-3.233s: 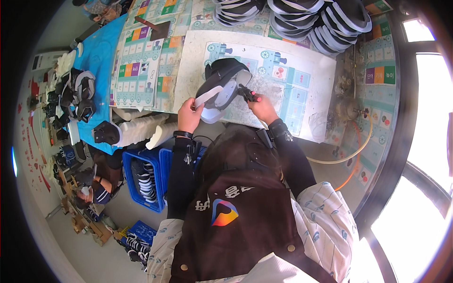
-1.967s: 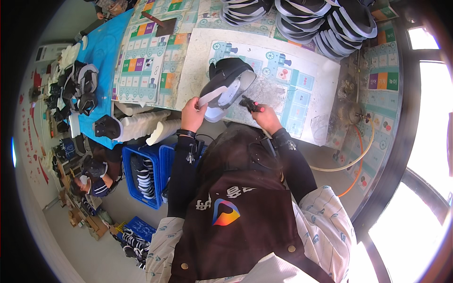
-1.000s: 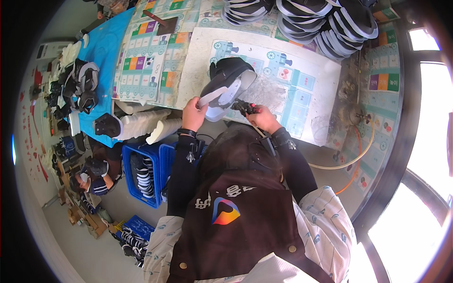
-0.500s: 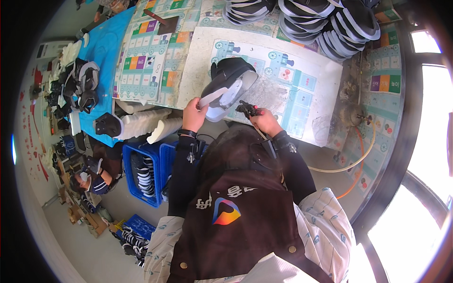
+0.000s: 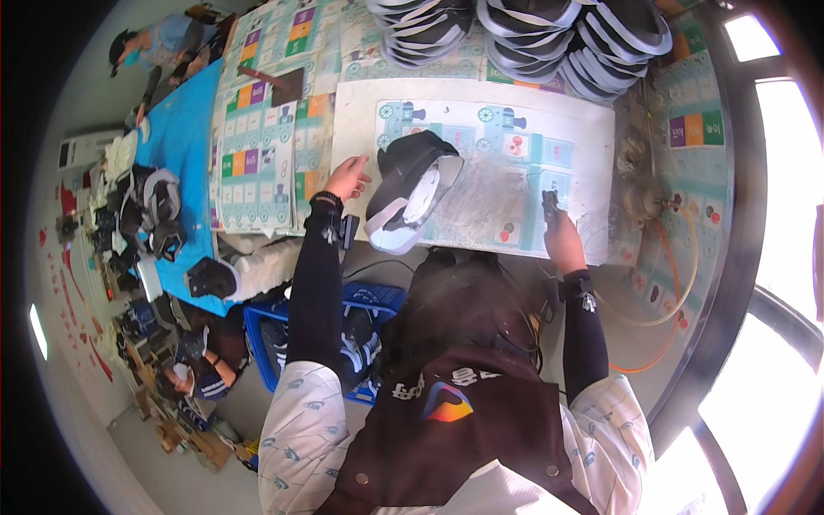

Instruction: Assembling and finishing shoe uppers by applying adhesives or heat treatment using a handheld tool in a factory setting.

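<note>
Since half a second ago the right hand (image 5: pixel 562 236) has swung away from the shoe to the right side of the white board (image 5: pixel 481 99), and the left hand (image 5: pixel 346 178) has let go. Far left, a blue crate (image 5: pixel 262 330) sits under the table's near edge. The left hand hovers open, fingers spread, just left of the shoe (image 5: pixel 410 190), which lies sole-up on the board. The right hand is closed around a small dark tool (image 5: pixel 549 204), well apart from the shoe.
</note>
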Motion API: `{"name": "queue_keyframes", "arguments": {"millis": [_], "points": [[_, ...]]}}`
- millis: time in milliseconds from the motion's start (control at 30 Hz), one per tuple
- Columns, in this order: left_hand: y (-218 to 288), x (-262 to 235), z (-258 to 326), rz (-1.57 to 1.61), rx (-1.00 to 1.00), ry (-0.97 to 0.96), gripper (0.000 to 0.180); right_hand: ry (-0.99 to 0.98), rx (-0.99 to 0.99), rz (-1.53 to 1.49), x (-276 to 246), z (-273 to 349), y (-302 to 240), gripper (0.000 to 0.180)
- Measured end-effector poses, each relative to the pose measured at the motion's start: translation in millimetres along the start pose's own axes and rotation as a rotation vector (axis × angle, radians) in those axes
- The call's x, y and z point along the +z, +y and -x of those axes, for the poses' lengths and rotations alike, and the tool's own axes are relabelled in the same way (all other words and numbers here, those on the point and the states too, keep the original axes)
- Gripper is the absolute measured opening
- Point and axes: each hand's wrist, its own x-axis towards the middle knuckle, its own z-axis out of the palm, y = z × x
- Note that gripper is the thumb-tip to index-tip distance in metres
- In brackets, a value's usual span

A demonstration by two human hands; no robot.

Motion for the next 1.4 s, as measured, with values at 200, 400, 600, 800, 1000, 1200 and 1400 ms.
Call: {"name": "queue_keyframes", "arguments": {"millis": [200,400,600,800,1000,1200,1400], "points": [[34.5,12.5,-71.9,-0.113,-0.294,-0.101,0.074,-0.015,0.109,0.331,-4.5,23.3,54.5,0.040],[20.2,-0.8,-54.2,-0.322,-0.391,-0.158,0.038,0.144,0.062,0.308,10.6,19.1,74.5,0.041],[14.9,58.6,66.3,-0.178,0.129,-0.019,0.030,0.148,0.157,0.407,25.1,7.2,103.7,0.053],[51.6,72.2,212.0,-0.685,0.485,0.514,0.031,0.076,0.011,-0.130,-22.4,-29.4,-33.6,0.059],[50.6,84.2,235.0,-0.550,0.492,0.557,0.026,-0.136,-0.207,-0.471,-35.5,-29.9,-202.6,0.082],[31.3,89.1,237.5,-0.182,0.646,0.616,0.021,-0.023,-0.209,-0.371,-19.1,-19.5,-224.5,0.073],[19.3,75.6,238.9,-0.194,0.477,0.717,0.015,0.022,-0.195,-0.432,-34.3,10.4,-207.2,0.068]]}}
